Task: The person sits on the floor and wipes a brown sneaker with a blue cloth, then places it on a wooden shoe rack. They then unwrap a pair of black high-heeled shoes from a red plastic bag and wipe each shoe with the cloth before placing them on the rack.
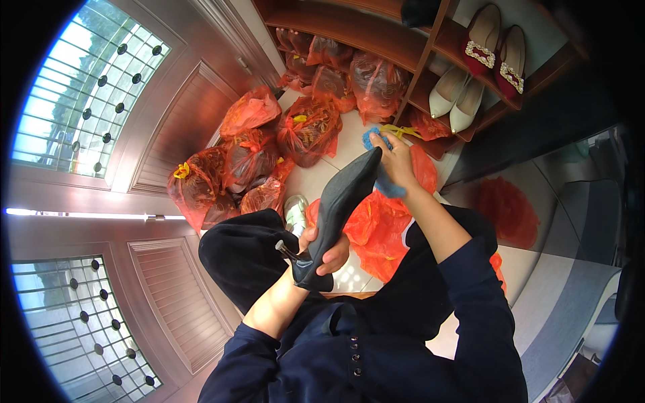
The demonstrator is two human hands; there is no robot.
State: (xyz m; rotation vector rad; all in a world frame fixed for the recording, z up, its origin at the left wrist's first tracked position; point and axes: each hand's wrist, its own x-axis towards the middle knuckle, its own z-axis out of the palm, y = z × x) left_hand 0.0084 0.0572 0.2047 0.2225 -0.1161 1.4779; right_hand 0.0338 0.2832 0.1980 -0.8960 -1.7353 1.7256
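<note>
My left hand (330, 252) grips a black pointed high-heeled shoe (338, 206) near its heel end, with the sole turned partly up and the thin heel jutting to the left. The toe points up and to the right. Beside the toe, my right hand (398, 158) holds a blue cloth (388, 185); part of it bunches above the thumb and part hangs below the hand. Whether the cloth touches the shoe I cannot tell. Beneath my hands, crumpled red plastic bags (375, 226) lie on the tiled floor between my knees.
Several tied red bags (307, 128) with dark contents crowd the floor by the panelled door (186, 116). A wooden shoe rack (423, 65) holds white pumps (456, 98) and dark red buckled shoes (494, 55). To the right is a striped grey fabric surface (559, 272).
</note>
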